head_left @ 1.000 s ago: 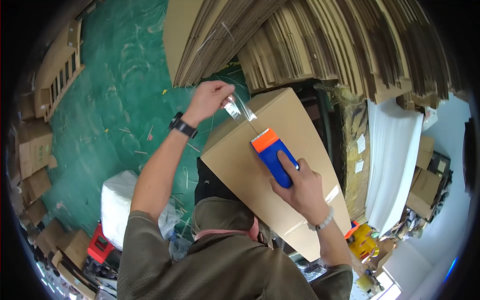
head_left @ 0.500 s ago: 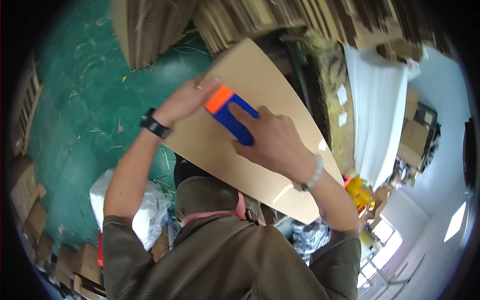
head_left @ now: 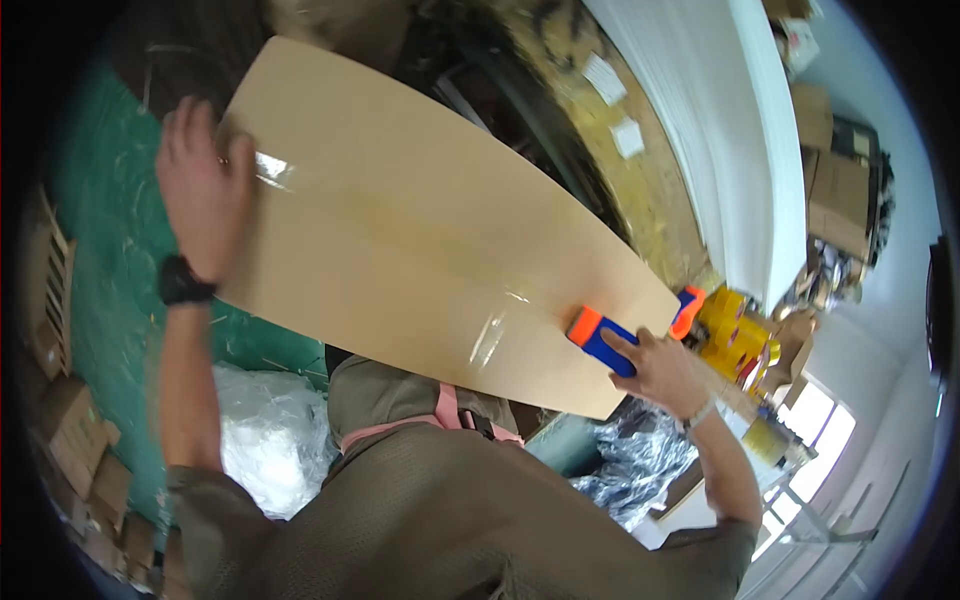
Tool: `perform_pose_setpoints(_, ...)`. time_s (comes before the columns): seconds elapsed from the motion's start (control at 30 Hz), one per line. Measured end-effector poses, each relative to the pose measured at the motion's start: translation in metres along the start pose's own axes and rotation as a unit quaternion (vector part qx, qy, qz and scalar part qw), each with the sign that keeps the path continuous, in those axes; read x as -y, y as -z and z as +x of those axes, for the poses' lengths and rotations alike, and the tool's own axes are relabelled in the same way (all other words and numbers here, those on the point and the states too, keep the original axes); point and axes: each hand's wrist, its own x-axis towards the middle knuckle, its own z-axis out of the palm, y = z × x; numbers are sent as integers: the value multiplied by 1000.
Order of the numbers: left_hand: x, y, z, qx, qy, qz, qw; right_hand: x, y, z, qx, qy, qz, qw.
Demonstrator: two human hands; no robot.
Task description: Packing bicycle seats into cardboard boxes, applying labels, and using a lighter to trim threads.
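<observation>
A large tan cardboard sheet or flat box (head_left: 390, 220) lies slanted before me, with shiny strips of clear tape (head_left: 488, 338) on it. My left hand (head_left: 205, 190) is at its far left edge, fingers stretched and thumb apart, beside another piece of clear tape (head_left: 275, 170). Near the right end of the cardboard, my right hand (head_left: 665, 375) grips what looks like a blue tape dispenser (head_left: 608, 347) with an orange end. Its underside is hidden.
Beyond my right hand are a second blue-and-orange tool (head_left: 688, 310) and yellow tape rolls (head_left: 738, 335). Crumpled clear plastic (head_left: 275, 435) lies at lower left on the green floor (head_left: 110, 200). White sheeting (head_left: 720, 130) hangs along the right, and cartons (head_left: 75, 430) stand at far left.
My right hand has carried the tape dispenser right, toward the cardboard's right end. My left hand has moved left to the far edge. My view has shifted, and the cardboard appears turned.
</observation>
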Motion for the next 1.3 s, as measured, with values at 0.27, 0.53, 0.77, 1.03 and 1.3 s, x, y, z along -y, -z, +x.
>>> perform_pose_setpoints(0.27, -327, -40, -100, 254, -212, -197, 923, -43, -50, 4, -77, 58, 109, 989)
perform_pose_setpoints(0.53, -338, -43, -104, 230, -252, -123, 932, -169, -161, -145, 63, -103, 67, 990)
perform_pose_setpoints(0.77, -358, -48, -106, 217, -297, -96, 925, -197, -271, -43, 1, -16, 59, 998)
perform_pose_setpoints(1.03, -350, -37, -114, 209, -299, -67, 929, -216, -270, -29, -348, -266, 244, 865)
perform_pose_setpoints(1.3, -341, -26, -109, 282, -311, -161, 893, -280, -285, 87, -554, -299, 41, 776)
